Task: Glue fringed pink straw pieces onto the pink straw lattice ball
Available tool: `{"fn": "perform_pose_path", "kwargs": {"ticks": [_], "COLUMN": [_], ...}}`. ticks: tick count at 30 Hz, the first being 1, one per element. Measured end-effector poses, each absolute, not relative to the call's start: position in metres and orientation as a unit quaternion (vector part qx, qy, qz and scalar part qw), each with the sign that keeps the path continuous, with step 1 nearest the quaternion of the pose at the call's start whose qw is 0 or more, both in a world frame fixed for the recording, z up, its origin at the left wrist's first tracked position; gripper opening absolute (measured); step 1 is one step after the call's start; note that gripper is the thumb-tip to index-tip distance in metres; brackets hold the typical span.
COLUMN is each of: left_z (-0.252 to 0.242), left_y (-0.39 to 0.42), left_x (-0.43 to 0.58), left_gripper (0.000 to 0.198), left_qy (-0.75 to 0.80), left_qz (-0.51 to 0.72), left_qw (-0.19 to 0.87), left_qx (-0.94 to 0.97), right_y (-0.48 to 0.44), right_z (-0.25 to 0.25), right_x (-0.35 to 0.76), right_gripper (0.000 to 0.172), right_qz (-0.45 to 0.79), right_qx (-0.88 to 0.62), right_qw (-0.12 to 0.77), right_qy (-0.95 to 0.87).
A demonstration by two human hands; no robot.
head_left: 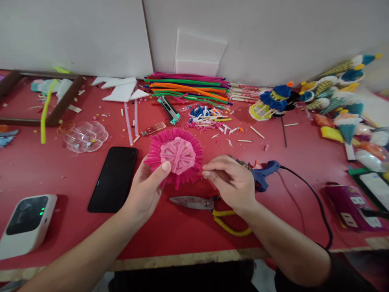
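My left hand [146,186] grips a round pink pipe-cleaner piece [178,155], thumb on its front and fingers behind. It has a pale pink crisscrossed centre and a fringe of darker pink strands. Close to the fringe's right edge, my right hand [232,178] is closed in a pinch; whatever its fingertips hold is too small to make out. Scissors [192,202] with yellow handles lie below, partly under my right wrist. Just beyond my right hand rests a blue glue gun [264,175], its front end partly hidden.
A black phone [112,178] and a white device [28,223] lie to the left. Pipe cleaners [188,87], a utility knife [168,109] and cut scraps [206,115] are at the back. A blue craft figure [275,101] stands right. The glue gun's cable [316,198] curves toward the front edge.
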State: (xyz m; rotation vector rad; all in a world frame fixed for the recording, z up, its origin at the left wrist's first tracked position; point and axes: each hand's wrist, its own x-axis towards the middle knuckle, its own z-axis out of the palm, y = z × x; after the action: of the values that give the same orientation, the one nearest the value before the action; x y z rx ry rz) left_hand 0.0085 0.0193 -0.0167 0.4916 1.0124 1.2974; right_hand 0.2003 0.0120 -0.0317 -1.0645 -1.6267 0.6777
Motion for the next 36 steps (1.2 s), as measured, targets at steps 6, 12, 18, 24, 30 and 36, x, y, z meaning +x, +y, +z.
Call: {"fn": "perform_pose_path", "kwargs": {"ticks": [6,12,18,24,30,36], "left_z": [-0.0159,-0.0167,-0.0164,-0.0164,-0.016,-0.0156], "left_y": [0.0192,0.0191,0.0182,0.0182,0.0184,0.0199], "left_x": [0.01,0.0106,0.011,0.0106,0.0102,0.0099], "left_gripper": [0.038,0.038,0.037,0.038,0.038,0.037], "left_qy": [0.448,0.442,0.443,0.448,0.451,0.458], "left_qz": [0.572,0.578,0.573,0.568,0.563,0.554], "left_qw": [0.653,0.655,0.655,0.655,0.654,0.654], "left_qx": [0.213,0.204,0.215,0.218,0.229,0.236], "right_y": [0.01,0.0102,0.0109,0.0108,0.0107,0.0118], "right_z": [-0.0295,-0.0302,-0.0306,-0.0309,-0.0311,-0.03], "right_x": [0.2007,0.2009,0.201,0.2006,0.2011,0.2008], "right_gripper": [0.014,0.014,0.014,0.015,0.014,0.012], "right_qz": [0.254,0.252,0.248,0.249,0.241,0.22], "right_qx": [-0.45,-0.443,-0.435,-0.434,-0.44,-0.418], "right_qw": [0.508,0.501,0.505,0.506,0.497,0.496], "right_qy": [-0.689,-0.699,-0.703,-0.703,-0.708,-0.729]}}
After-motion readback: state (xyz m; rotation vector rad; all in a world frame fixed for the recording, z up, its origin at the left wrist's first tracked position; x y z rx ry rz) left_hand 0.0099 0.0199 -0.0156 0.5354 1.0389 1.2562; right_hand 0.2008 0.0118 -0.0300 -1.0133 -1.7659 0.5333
